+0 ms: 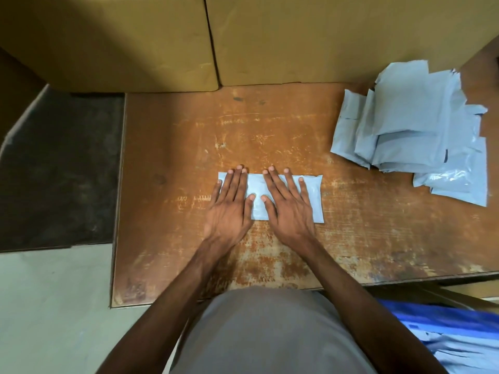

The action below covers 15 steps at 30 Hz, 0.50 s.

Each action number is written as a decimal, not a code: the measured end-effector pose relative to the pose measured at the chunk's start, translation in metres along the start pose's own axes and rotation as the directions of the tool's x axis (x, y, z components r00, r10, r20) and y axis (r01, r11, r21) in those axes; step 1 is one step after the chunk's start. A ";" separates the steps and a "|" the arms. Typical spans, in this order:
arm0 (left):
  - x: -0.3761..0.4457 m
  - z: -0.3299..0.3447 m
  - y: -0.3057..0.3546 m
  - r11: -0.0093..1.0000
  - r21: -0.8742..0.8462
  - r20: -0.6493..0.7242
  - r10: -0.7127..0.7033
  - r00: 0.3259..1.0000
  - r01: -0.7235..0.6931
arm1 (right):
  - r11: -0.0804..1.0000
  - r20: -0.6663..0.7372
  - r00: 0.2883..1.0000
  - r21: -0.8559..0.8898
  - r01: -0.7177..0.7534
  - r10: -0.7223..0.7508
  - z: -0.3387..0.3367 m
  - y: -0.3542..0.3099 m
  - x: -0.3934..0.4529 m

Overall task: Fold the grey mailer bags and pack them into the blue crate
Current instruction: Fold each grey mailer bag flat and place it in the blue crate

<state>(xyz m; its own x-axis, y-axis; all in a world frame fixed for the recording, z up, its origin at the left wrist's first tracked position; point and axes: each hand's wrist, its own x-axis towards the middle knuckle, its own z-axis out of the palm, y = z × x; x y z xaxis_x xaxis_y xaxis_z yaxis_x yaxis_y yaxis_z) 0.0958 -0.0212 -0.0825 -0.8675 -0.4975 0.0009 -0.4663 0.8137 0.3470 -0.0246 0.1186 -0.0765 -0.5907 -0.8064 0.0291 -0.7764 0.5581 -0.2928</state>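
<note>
A folded grey mailer bag lies flat as a long strip on the worn brown table. My left hand presses on its left part with straight fingers. My right hand presses flat on its right part, and the two thumbs nearly meet over the middle. A loose pile of grey mailer bags sits at the table's right side, well apart from both hands. The blue crate shows at the bottom right, below the table edge, with grey bags inside it.
Two large cardboard boxes stand along the table's back edge. A dark mat and pale floor lie to the left of the table. My grey shirt fills the bottom middle.
</note>
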 end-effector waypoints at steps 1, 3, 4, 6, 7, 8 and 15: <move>0.000 0.000 0.000 1.000 0.000 0.003 0.002 1.000 -0.002 | 1.000 0.000 1.000 0.001 -0.001 0.001 0.000 0.000 0.000; 0.000 0.000 0.000 1.000 -0.008 0.007 0.003 1.000 -0.003 | 1.000 -0.003 1.000 0.003 -0.005 0.005 -0.001 -0.001 0.000; 0.000 -0.001 0.000 1.000 -0.014 0.007 0.001 1.000 -0.001 | 1.000 -0.004 1.000 0.008 -0.007 0.007 -0.002 -0.002 0.001; 0.000 -0.001 0.000 1.000 -0.026 0.009 0.000 1.000 0.000 | 1.000 -0.011 1.000 0.023 -0.006 0.006 -0.004 -0.003 0.000; 0.000 -0.002 0.000 1.000 -0.031 0.010 0.000 1.000 0.001 | 0.999 -0.020 1.000 0.036 0.000 0.001 -0.004 -0.003 -0.001; 0.000 -0.003 0.000 0.999 -0.035 0.012 0.000 1.000 0.001 | 0.998 -0.032 0.999 0.066 0.002 0.000 -0.004 -0.003 -0.001; 0.000 -0.013 -0.005 0.998 -0.058 0.087 0.039 0.995 -0.034 | 0.798 0.050 0.985 0.580 -0.163 0.164 -0.024 0.015 0.004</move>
<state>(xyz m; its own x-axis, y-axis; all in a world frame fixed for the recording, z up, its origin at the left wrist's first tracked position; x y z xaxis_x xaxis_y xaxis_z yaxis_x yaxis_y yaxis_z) 0.1002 -0.0294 -0.0722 -0.8968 -0.4373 -0.0677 -0.4259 0.8113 0.4006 -0.0440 0.1283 -0.0578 -0.6985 -0.7124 -0.0674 -0.3962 0.4635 -0.7926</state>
